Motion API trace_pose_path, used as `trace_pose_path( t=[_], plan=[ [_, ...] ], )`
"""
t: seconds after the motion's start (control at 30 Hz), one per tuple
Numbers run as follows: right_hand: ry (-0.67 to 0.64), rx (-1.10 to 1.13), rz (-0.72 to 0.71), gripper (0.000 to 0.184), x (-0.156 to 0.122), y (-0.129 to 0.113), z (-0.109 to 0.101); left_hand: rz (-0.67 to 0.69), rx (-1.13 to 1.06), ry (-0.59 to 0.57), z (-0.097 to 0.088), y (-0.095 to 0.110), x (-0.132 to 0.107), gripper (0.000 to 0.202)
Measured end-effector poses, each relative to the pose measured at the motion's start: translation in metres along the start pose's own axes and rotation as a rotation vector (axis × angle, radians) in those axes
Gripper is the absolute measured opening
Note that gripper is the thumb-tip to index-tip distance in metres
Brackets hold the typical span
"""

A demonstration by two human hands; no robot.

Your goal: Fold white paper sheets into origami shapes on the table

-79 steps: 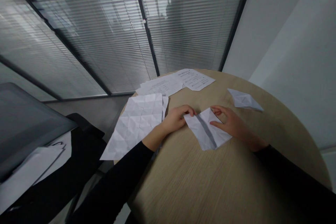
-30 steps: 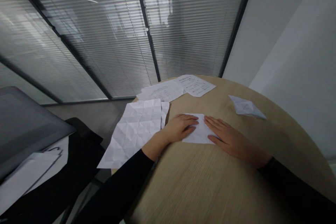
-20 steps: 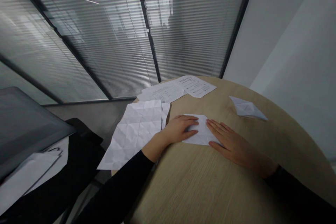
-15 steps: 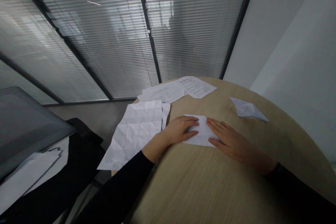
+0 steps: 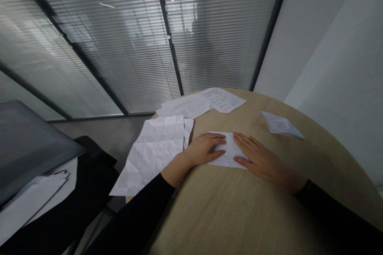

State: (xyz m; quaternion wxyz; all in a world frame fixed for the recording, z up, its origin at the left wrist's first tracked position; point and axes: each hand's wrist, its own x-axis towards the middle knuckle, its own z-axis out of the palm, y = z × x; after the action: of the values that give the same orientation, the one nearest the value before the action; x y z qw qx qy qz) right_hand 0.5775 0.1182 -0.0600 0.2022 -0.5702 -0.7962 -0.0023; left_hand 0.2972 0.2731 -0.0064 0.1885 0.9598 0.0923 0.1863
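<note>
A folded white sheet of paper (image 5: 225, 161) lies flat on the wooden table (image 5: 221, 215) between my hands. My left hand (image 5: 206, 148) rests on its left part, fingers stretched out and slightly apart. From the right, my right hand (image 5: 254, 154) lies flat over the paper's right side, fingers extended and the thumb apart. Part of the sheet is hidden under both hands. Left of my left hand are creased white sheets (image 5: 155, 143) with a grid of triangular folds, reaching past the table's edge. A folded paper shape (image 5: 281, 125) sits farther off to the right.
Printed sheets (image 5: 224, 99) lie at the table's far edge. At the left stands a chair (image 5: 36, 147) with papers (image 5: 38, 195) on its seat. Beyond the table are a glass partition with blinds (image 5: 143, 48) and a white wall (image 5: 335, 48).
My right hand has slid slightly left across the paper. My left hand stays in the same place on the sheet.
</note>
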Motion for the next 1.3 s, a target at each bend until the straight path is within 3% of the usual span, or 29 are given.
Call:
trace_pose_path(
  t=[0.57,0.77,0.97,1.3],
  plan=[
    [0.002,0.018,0.021,0.084,-0.050,-0.007,-0.006,-0.004,0.007,-0.006,0.002,-0.004,0.000,0.038],
    [0.076,0.082,0.048,0.065,-0.039,-0.009,-0.015,-0.037,0.035,0.014,0.004,-0.004,-0.003,0.044],
    [0.147,0.144,0.096,0.042,-0.023,-0.006,-0.021,-0.210,0.131,0.089,0.007,-0.005,-0.003,0.081],
    [0.137,0.243,0.026,0.038,-0.009,0.012,-0.026,-0.289,0.112,0.206,0.009,-0.005,0.000,0.079]
  ],
)
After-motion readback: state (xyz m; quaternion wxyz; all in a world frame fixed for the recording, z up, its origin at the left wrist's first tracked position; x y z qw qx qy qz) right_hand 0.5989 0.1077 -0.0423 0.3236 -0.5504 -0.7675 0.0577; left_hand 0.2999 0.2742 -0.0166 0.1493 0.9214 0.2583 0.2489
